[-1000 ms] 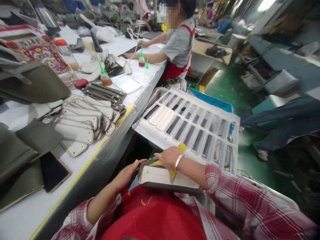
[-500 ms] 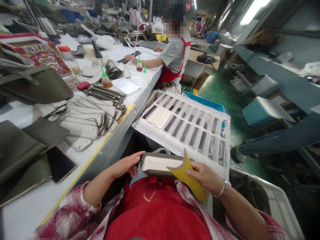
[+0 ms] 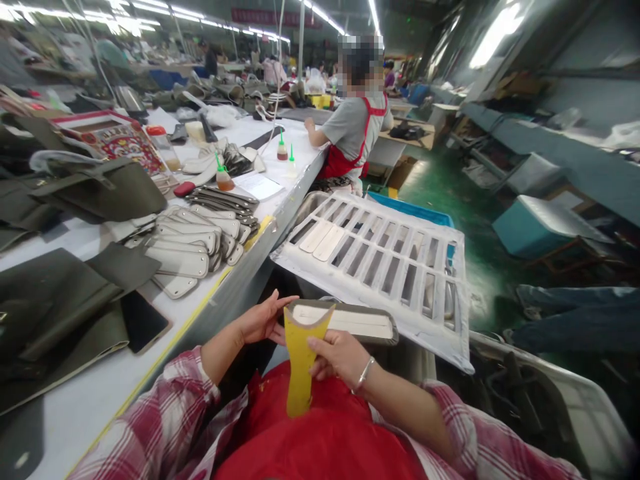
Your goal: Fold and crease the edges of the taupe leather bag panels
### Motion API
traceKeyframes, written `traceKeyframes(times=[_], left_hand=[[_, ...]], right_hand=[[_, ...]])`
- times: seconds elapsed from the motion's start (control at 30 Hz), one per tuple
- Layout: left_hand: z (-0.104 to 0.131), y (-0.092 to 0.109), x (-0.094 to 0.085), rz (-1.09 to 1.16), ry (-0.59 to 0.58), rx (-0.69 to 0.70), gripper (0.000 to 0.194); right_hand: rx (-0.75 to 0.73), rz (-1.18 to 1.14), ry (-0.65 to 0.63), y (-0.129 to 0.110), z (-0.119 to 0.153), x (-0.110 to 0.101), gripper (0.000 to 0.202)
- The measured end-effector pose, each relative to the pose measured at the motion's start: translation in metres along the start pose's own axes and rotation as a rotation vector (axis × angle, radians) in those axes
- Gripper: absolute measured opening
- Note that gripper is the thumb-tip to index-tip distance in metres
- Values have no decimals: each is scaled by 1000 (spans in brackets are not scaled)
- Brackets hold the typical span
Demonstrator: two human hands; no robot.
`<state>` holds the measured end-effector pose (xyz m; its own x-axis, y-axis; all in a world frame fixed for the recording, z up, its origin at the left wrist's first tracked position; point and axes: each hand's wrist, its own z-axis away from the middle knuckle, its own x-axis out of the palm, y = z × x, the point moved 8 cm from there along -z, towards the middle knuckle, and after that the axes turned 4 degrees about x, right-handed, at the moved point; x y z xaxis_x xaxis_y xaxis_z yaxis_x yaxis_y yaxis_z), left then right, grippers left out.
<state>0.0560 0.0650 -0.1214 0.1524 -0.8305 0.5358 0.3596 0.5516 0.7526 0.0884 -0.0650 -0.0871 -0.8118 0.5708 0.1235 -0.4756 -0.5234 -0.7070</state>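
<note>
My right hand (image 3: 336,357) is closed on a yellow scraper-like piece (image 3: 301,363) with a curved, notched top edge. That piece stands upright in front of the left part of a dark olive case-like item (image 3: 393,327), whose long cream face (image 3: 360,321) points up. At the item's left end is my left hand (image 3: 265,320), fingers apart, its fingertips at the edge. A white slotted rack (image 3: 367,247) lies just beyond, with two pale strips (image 3: 320,241) near its left side.
On the white table (image 3: 55,433) at left lie stacked pale strips (image 3: 183,250), olive leather-like pieces (image 3: 50,300), a phone (image 3: 145,320) and green-tipped bottles (image 3: 223,177). A person (image 3: 357,120) in a red apron is at the table's far end.
My right hand has moved left with the yellow piece, from the item's right end to its left part. The view has tilted up. The person's arm ahead has drawn back.
</note>
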Motion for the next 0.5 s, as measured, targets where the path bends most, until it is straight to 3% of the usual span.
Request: traceKeyframes(times=[0.1,0.2,0.27,0.4,0.5], left_hand=[[3,-4,-20,-83,137,118,62],[6,-3,-30,-185,284,287,63],[2,-3,-25,-110,295,359,66],[-18,2,-5,92,222,365,63],[-25,11,1,-27,231,351,56]], right_hand=[[119,-180,-74,29,-8,33,11],[168,-294,-87,48,-19,51,12],[137,-334,-80,49,-26,54,13],[84,-427,-71,43,-37,49,16],[95,-455,-131,43,-42,47,19]])
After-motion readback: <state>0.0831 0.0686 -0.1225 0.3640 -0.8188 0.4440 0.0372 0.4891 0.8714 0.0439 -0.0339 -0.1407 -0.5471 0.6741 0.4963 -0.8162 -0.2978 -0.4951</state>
